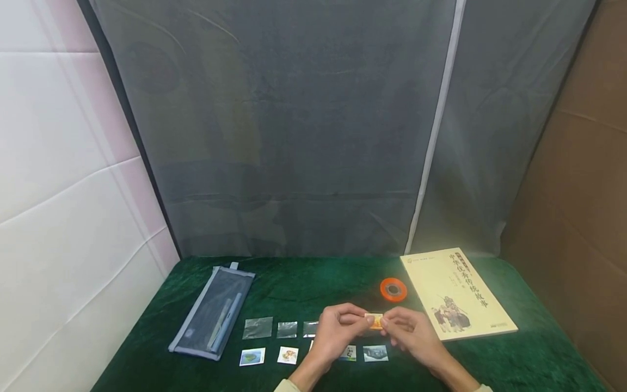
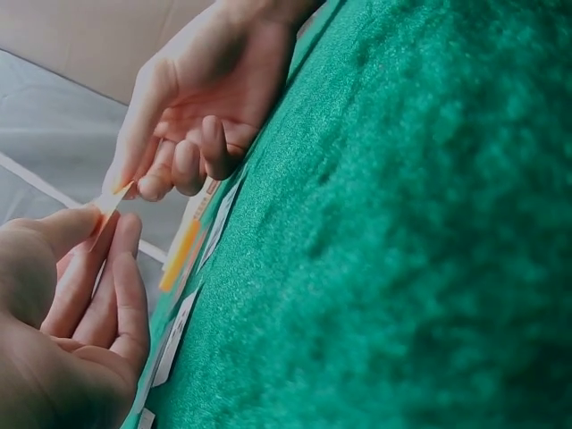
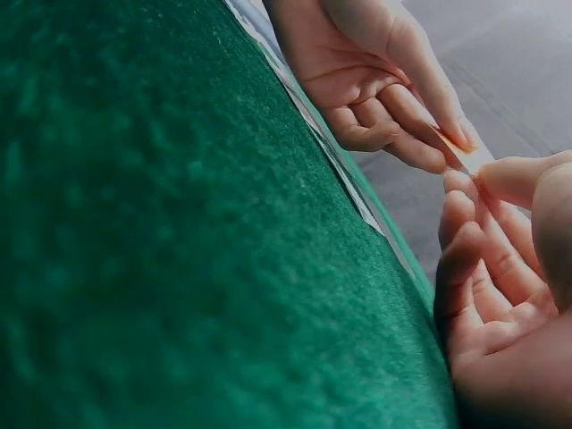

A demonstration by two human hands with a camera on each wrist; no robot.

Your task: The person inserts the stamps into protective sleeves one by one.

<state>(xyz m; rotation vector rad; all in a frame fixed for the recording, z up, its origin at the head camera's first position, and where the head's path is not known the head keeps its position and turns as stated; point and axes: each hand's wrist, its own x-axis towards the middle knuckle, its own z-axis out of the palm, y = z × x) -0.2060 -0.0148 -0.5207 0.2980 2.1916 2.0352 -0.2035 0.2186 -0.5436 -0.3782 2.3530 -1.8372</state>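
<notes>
A small orange-and-yellow stamp (image 1: 374,321) with a pale edge is held up over the green cloth. My left hand (image 1: 338,331) pinches its left end between thumb and fingers, while my right hand (image 1: 413,333) pinches the right end. Seen edge-on in the left wrist view, the thin stamp (image 2: 112,200) spans the two thumbs. Below the hands lies a row of picture stamps, among them a grey-blue one (image 1: 375,353) and one with an animal (image 1: 287,355). Behind that row are small clear plastic sleeves (image 1: 257,328); my left hand partly covers one sleeve (image 1: 310,329).
An orange tape-like roll (image 1: 393,282) lies beyond the hands. To the right is a cream book (image 1: 458,294). A mesh zip pouch (image 1: 198,321) with pens inside lies at the left. The green cloth (image 1: 303,283) covers the table, with a grey curtain (image 1: 294,136) behind.
</notes>
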